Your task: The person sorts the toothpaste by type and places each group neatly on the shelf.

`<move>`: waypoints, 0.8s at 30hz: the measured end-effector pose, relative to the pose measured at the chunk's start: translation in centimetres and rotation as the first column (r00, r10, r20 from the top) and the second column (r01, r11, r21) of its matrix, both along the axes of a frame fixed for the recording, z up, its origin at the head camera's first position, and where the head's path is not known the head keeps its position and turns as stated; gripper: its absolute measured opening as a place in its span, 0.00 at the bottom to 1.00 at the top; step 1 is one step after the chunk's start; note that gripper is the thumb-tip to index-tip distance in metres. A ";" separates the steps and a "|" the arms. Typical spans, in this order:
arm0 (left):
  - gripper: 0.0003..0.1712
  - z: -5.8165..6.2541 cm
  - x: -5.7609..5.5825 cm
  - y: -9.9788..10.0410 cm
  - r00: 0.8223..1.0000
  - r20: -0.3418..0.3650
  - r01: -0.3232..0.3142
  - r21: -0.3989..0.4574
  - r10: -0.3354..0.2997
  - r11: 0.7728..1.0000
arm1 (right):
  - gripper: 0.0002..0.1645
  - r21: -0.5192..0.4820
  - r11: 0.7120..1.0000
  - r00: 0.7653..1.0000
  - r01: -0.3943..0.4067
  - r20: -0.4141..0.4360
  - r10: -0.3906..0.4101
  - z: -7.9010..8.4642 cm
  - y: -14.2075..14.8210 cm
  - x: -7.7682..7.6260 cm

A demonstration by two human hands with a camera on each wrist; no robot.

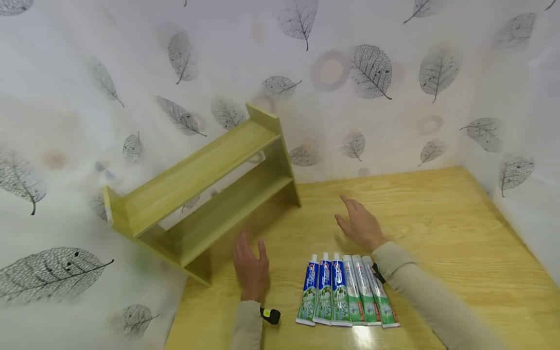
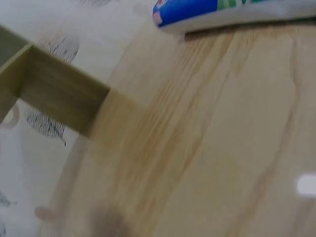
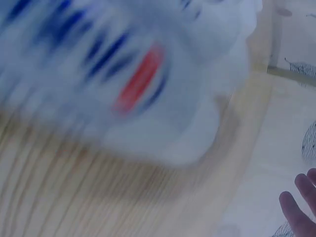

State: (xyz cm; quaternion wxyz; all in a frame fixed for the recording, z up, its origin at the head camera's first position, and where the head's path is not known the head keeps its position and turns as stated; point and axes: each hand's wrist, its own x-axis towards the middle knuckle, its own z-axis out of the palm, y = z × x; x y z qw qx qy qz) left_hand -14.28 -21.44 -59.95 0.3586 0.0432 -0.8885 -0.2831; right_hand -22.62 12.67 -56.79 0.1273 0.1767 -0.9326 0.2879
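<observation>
Several toothpaste tubes lie side by side on the wooden table, caps pointing away from me: three blue-and-green tubes [image 1: 323,291] on the left, three white-and-green tubes [image 1: 362,289] on the right. My left hand [image 1: 251,267] hovers left of the row, fingers extended, holding nothing. Beyond the row is my right hand [image 1: 360,226], thumb apart from its fingers and nothing in its grasp. A two-tier wooden shelf [image 1: 192,180] stands at the left. A blue-ended tube [image 2: 192,12] crosses the top of the left wrist view. Blurred white tubes [image 3: 163,133] fill much of the right wrist view.
The light wooden table [image 1: 437,223] extends to the right and meets leaf-patterned wall covering [image 1: 393,136] at the back and sides. The shelf sits at an angle near the back left. My right sleeve [image 1: 428,291] passes beside the rightmost tube.
</observation>
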 end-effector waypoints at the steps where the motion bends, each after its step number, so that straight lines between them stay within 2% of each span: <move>1: 0.30 -0.2 0.3 -0.6 0.999 -0.026 -0.024 0.014 0.025 1.000 | 0.44 -0.002 1.000 1.000 -0.005 0.005 0.005 -0.1 -0.6 -0.1; 4: 0.30 -1.0 1.8 -2.1 0.993 -0.081 -0.084 0.050 0.088 0.995 | 0.44 -0.013 1.000 1.000 -0.008 0.002 0.009 -0.4 -2.4 0.1; 6: 0.31 -1.7 2.7 -3.0 0.982 -0.135 -0.123 0.064 0.131 0.990 | 0.44 -0.018 1.000 1.000 -0.008 0.007 0.008 -0.6 -3.4 0.4; 8: 0.31 -2.0 3.7 -3.8 0.966 -0.189 -0.163 0.082 0.176 0.983 | 0.44 -0.022 1.000 1.000 -0.013 0.005 0.013 -0.8 -4.2 0.6; 9: 0.31 -2.2 4.1 -4.1 0.949 -0.237 -0.190 0.092 0.207 0.977 | 0.43 -0.024 1.000 1.000 -0.019 0.002 0.019 -0.9 -4.5 0.7; 12: 0.30 -2.1 5.2 -4.9 0.876 -0.362 -0.287 0.142 0.320 0.947 | 0.43 -0.023 0.999 0.999 -0.036 -0.018 0.036 -1.3 -5.2 0.8; 14: 0.29 -2.1 5.5 -5.3 0.807 -0.435 -0.354 0.185 0.400 0.917 | 0.43 -0.029 0.999 0.998 -0.043 -0.040 0.042 -1.5 -5.4 0.7; 17: 0.28 -1.9 5.6 -6.2 0.728 -0.475 -0.418 0.262 0.494 0.870 | 0.43 -0.043 0.998 0.997 -0.047 -0.058 0.044 -1.5 -5.6 0.2; 18: 0.28 -1.8 5.5 -6.6 0.707 -0.483 -0.427 0.292 0.517 0.856 | 0.43 -0.050 0.998 0.997 -0.048 -0.066 0.045 -1.4 -5.7 0.0; 19: 0.27 -1.7 5.4 -6.9 0.694 -0.482 -0.427 0.323 0.535 0.845 | 0.43 -0.063 0.997 0.996 -0.053 -0.069 0.048 -1.2 -5.7 -0.3; 21: 0.26 -1.3 5.1 -7.5 0.683 -0.466 -0.423 0.375 0.562 0.825 | 0.43 -0.095 0.993 0.996 -0.066 -0.069 0.060 -0.7 -6.0 -1.1; 22: 0.25 -1.1 5.0 -7.7 0.684 -0.452 -0.419 0.399 0.573 0.815 | 0.43 -0.112 0.991 0.996 -0.074 -0.062 0.067 -0.4 -6.1 -1.5; 24: 0.26 -0.6 4.6 -7.9 0.708 -0.401 -0.401 0.450 0.581 0.798 | 0.43 -0.149 0.985 0.996 -0.086 -0.039 0.081 0.3 -6.5 -2.5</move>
